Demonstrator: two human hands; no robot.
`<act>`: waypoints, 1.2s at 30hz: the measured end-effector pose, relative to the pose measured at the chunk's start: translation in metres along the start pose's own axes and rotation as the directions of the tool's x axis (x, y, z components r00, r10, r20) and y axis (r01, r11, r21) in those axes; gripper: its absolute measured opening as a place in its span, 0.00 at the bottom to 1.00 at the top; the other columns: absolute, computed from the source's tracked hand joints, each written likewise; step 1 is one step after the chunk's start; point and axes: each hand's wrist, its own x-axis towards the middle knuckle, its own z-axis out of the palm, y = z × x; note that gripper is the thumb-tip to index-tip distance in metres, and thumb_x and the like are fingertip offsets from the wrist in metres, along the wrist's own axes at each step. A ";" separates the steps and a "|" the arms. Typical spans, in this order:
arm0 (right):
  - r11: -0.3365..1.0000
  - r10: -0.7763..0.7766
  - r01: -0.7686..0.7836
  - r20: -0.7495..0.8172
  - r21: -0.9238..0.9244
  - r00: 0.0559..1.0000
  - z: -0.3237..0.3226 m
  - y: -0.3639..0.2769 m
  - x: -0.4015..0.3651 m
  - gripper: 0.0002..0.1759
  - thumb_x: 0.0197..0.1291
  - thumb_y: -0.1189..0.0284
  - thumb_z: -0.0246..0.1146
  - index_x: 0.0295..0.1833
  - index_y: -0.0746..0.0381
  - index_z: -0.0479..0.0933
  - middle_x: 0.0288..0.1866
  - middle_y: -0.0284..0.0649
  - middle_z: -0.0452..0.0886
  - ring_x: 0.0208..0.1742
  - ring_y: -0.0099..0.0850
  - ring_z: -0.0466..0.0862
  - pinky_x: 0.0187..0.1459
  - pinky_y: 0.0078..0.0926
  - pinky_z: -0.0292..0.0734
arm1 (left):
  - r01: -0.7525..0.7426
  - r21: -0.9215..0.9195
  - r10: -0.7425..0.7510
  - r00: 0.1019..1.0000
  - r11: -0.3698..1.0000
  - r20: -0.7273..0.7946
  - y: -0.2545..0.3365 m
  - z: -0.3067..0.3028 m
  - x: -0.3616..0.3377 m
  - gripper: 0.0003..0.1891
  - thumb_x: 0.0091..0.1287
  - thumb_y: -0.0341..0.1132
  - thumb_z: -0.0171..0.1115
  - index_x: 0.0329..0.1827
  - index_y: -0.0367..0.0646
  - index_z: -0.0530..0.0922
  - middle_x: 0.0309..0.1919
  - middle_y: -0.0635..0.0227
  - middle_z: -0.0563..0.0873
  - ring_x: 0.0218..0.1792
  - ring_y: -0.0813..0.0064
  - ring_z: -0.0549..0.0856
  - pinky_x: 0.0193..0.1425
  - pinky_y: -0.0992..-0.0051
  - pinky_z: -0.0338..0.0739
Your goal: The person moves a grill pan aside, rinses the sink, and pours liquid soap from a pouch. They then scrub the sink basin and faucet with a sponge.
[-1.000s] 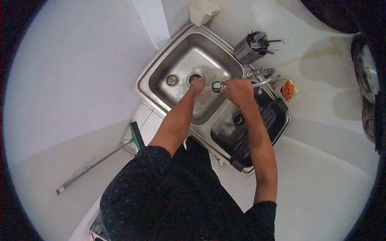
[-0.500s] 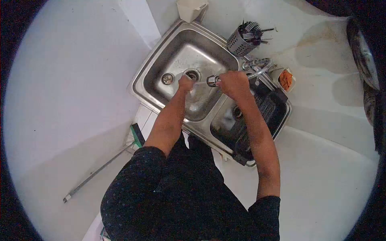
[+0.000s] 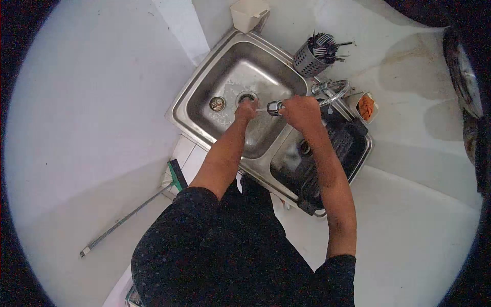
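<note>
My right hand is closed around a chrome tap sprayer, its head pointing left over the steel sink basin. A thin stream of water runs from the sprayer onto my left hand. That hand hovers low in the basin, just in front of the drain hole. Its fingers are small and blurred, so their shape is hard to make out. Left of it, a round drain strainer lies on the basin floor. A metal hose links the sprayer to the tap behind.
A perforated cutlery holder full of forks stands behind the sink. To the right are a container with an orange sponge-like thing and a dark rack in the second basin. A cream container sits at the back; a green squeegee leans at left.
My left hand has shifted slightly right, closer to the sprayer, and the water now meets it. The right hand keeps its grip; the whole view has shifted a little.
</note>
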 end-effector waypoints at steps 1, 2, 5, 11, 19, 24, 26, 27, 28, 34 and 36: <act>1.000 0.002 -0.002 0.014 -0.013 1.000 0.001 0.001 0.001 0.14 0.53 0.57 0.66 0.35 0.56 0.84 0.30 0.42 0.85 0.35 0.41 0.86 0.38 0.42 0.78 | 0.031 -0.019 -0.030 0.998 0.999 0.046 0.004 -0.006 0.004 0.20 0.64 0.42 0.59 0.57 0.45 0.79 0.47 0.48 0.83 0.49 0.50 0.84 0.54 0.56 0.79; 1.000 0.005 -0.004 0.030 -0.026 1.000 0.003 0.001 0.002 0.13 0.53 0.57 0.66 0.34 0.56 0.84 0.30 0.42 0.85 0.35 0.41 0.86 0.37 0.42 0.78 | 0.063 -0.037 -0.060 0.994 0.997 0.094 0.009 -0.011 0.007 0.20 0.64 0.43 0.58 0.59 0.47 0.77 0.48 0.48 0.83 0.49 0.49 0.84 0.55 0.56 0.79; 0.999 -0.002 0.001 -0.013 -0.035 1.000 0.002 0.000 0.001 0.10 0.50 0.61 0.67 0.30 0.55 0.86 0.31 0.44 0.86 0.34 0.40 0.87 0.37 0.41 0.80 | 0.210 -0.054 -0.196 0.961 0.976 0.194 -0.011 0.027 0.024 0.19 0.64 0.42 0.59 0.57 0.45 0.78 0.48 0.49 0.83 0.50 0.50 0.84 0.54 0.55 0.79; 0.999 -0.028 0.027 -0.076 -0.018 0.997 0.004 0.001 0.000 0.10 0.49 0.60 0.67 0.29 0.55 0.86 0.30 0.44 0.85 0.33 0.40 0.87 0.36 0.42 0.80 | 0.188 0.000 -0.187 0.976 0.982 0.110 -0.014 0.045 0.027 0.16 0.50 0.43 0.67 0.41 0.48 0.81 0.38 0.58 0.85 0.39 0.57 0.84 0.43 0.59 0.78; 1.000 0.012 -0.013 -0.065 -0.009 0.998 0.006 -0.003 0.003 0.09 0.49 0.63 0.67 0.28 0.56 0.85 0.29 0.45 0.85 0.33 0.39 0.87 0.34 0.40 0.80 | 0.494 -0.559 -0.426 0.867 0.666 0.258 0.019 0.009 0.020 0.13 0.66 0.42 0.56 0.41 0.41 0.81 0.32 0.58 0.84 0.33 0.61 0.85 0.36 0.63 0.80; 0.999 0.015 -0.016 -0.030 -0.029 0.999 0.005 -0.002 0.002 0.16 0.56 0.55 0.65 0.34 0.57 0.84 0.31 0.43 0.85 0.38 0.42 0.86 0.39 0.43 0.77 | 0.516 -0.845 -0.324 0.830 0.141 0.453 -0.003 0.031 0.008 0.15 0.74 0.40 0.48 0.51 0.37 0.76 0.35 0.60 0.84 0.29 0.66 0.84 0.29 0.70 0.81; 0.998 0.039 -0.040 -0.037 -0.042 0.999 0.003 -0.004 0.001 0.16 0.56 0.56 0.65 0.34 0.57 0.84 0.31 0.43 0.85 0.38 0.41 0.86 0.39 0.42 0.77 | 0.526 -0.843 -0.391 0.757 -0.111 0.524 0.044 -0.035 -0.008 0.14 0.74 0.37 0.49 0.54 0.36 0.74 0.36 0.60 0.85 0.29 0.66 0.84 0.27 0.71 0.80; 0.999 0.031 -0.033 -0.039 -0.029 0.999 0.001 -0.005 0.000 0.12 0.54 0.59 0.66 0.33 0.57 0.84 0.31 0.42 0.85 0.38 0.40 0.87 0.38 0.41 0.79 | 0.574 -0.814 -0.454 0.704 -0.090 0.546 0.028 -0.016 -0.004 0.14 0.73 0.35 0.49 0.56 0.40 0.76 0.38 0.58 0.85 0.31 0.66 0.85 0.27 0.71 0.81; 1.000 0.022 -0.023 -0.041 -0.017 0.999 -0.002 -0.005 0.000 0.09 0.52 0.63 0.66 0.32 0.56 0.85 0.31 0.41 0.85 0.37 0.39 0.87 0.37 0.40 0.80 | 0.607 -0.795 -0.496 0.693 0.008 0.524 0.030 -0.019 -0.005 0.12 0.72 0.37 0.49 0.50 0.40 0.77 0.34 0.58 0.85 0.30 0.67 0.85 0.27 0.70 0.80; 0.998 0.046 -0.044 0.055 -0.042 0.997 -0.003 -0.006 0.005 0.05 0.48 0.68 0.67 0.30 0.55 0.85 0.33 0.41 0.87 0.38 0.38 0.88 0.38 0.39 0.82 | 0.588 -0.667 -0.530 0.783 0.458 0.326 0.019 -0.011 0.000 0.12 0.69 0.38 0.52 0.50 0.51 0.80 0.34 0.62 0.85 0.26 0.68 0.83 0.32 0.68 0.80; 0.999 0.034 -0.033 0.036 -0.036 0.999 -0.001 -0.006 0.003 0.04 0.47 0.68 0.67 0.29 0.56 0.85 0.33 0.42 0.87 0.38 0.38 0.88 0.38 0.39 0.82 | 0.605 -0.712 -0.531 0.758 0.357 0.378 0.025 -0.022 -0.002 0.12 0.69 0.40 0.51 0.47 0.49 0.80 0.30 0.64 0.82 0.24 0.68 0.80 0.29 0.68 0.77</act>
